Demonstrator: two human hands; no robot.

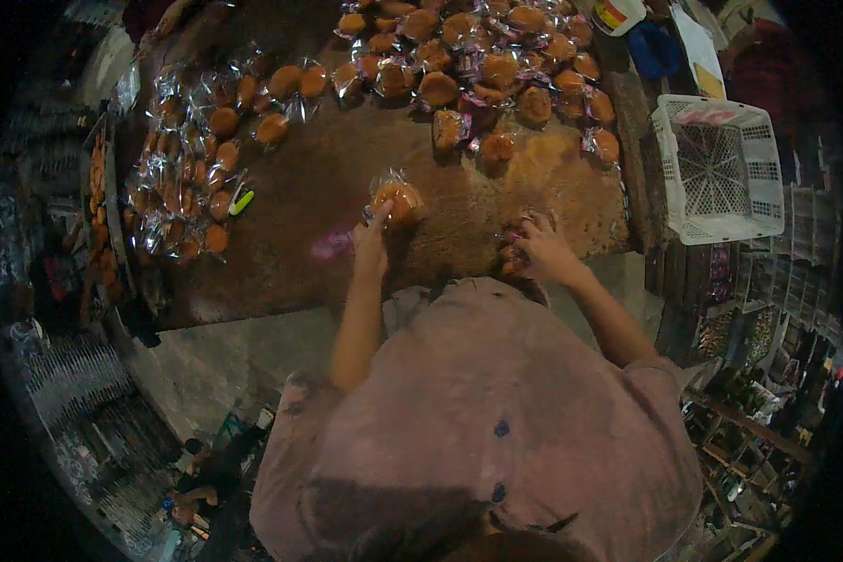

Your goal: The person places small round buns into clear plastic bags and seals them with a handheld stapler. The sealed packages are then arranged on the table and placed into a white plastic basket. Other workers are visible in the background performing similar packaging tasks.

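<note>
My left hand (372,235) pinches a round brown baked cake (399,199) in clear plastic wrap, just above or on the wooden tabletop (288,225). Beside that wrist is a blurred pink strip (332,244); whether the hand holds it is unclear. My right hand (549,246) is at the table's near edge with its fingers bent. Under its fingertips lies a small brown thing with pink on it (513,260), partly hidden, so I cannot tell whether it is gripped.
Wrapped cakes (438,90), many with pink strips, are heaped at the far side. More in clear wrap (175,175) cover the left end, near a yellow-green handled tool (241,202). A white plastic basket (762,175) stands at right. Another person (197,492) is at lower left.
</note>
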